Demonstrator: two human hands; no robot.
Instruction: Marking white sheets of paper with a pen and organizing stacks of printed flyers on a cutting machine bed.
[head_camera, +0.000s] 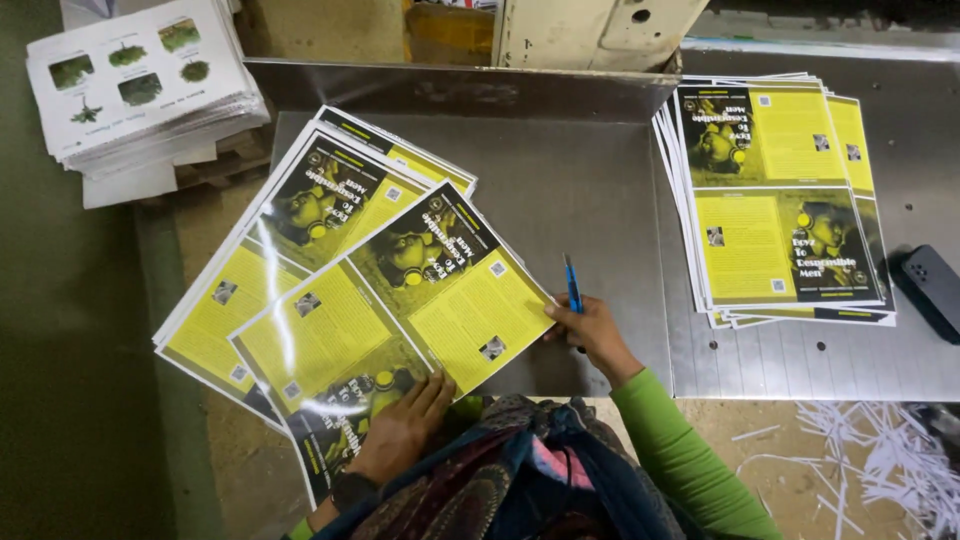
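Across the grey metal desk (590, 200), which has a raised metal wall along its far edge and small round holes in its right part, lie two lots of glossy yellow and black printed sheets. On the near left side a fanned stack of sheets (330, 270) sits askew, hanging over the desk's near and left edges, with lamp glare streaking its top sheet. The left hand (405, 425) lies flat on the near corner of that top sheet, fingers spread and pressing down. The right hand (590, 330), in a green sleeve, rests at the right edge of the same sheet, thumb and fingers touching the paper's edge, while a blue pen (572, 285) stands up between its fingers, gripped near its lower end. Well apart on the right side of the desk is a second stack of the same sheets (780, 190), squarer and only slightly fanned. Just beside it, at the right edge of the view, lies a dark flat device (935, 290). Beyond the desk's left end, a pile of white sheets with green pictures (140, 85) rests on a lower stand. Below the desk on the right, thin white paper strips (880, 450) litter the brown floor. Something cream-coloured and boxy (600, 30) stands behind the wall.
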